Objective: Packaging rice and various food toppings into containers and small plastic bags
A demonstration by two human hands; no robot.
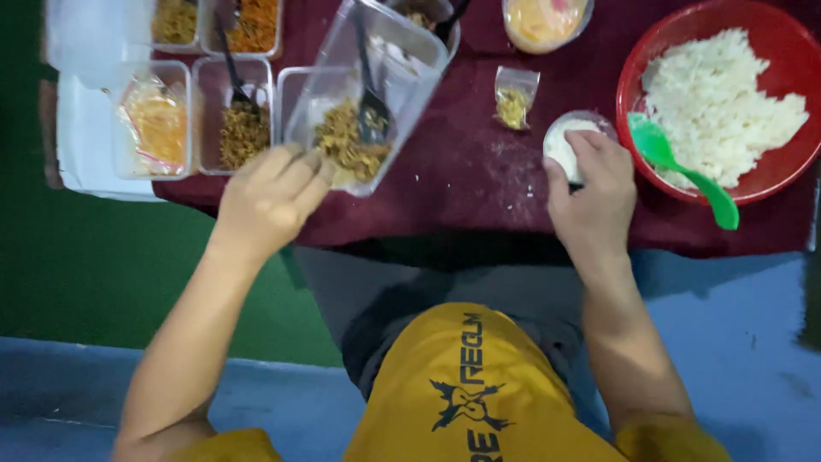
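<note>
Currently seated at near edge of bench [479, 184], covered in dark red cloth. Left hand [269, 201] holding a clear plastic container [376, 85] tilted up toward far edge, fingers [304, 171] curled together against its lower rim; shredded brown filling [346, 141] heaped in the low end with a black spoon [372, 115] resting in it. Right hand [594, 197] near bench middle, fingers closed down over a small round cup [564, 141] packed with white rice, cup standing on cloth. Red bowl [770, 162] of white rice at right far corner, just beside the cup; green scoop [680, 167] lying across its near rim. Small clear bag [516, 98] of yellowish crumbs between container and cup. Row of clear trays [209, 120] with brown and orange fillings along left edge. Round tub [546, 21] of orange sauce at far edge.
</note>
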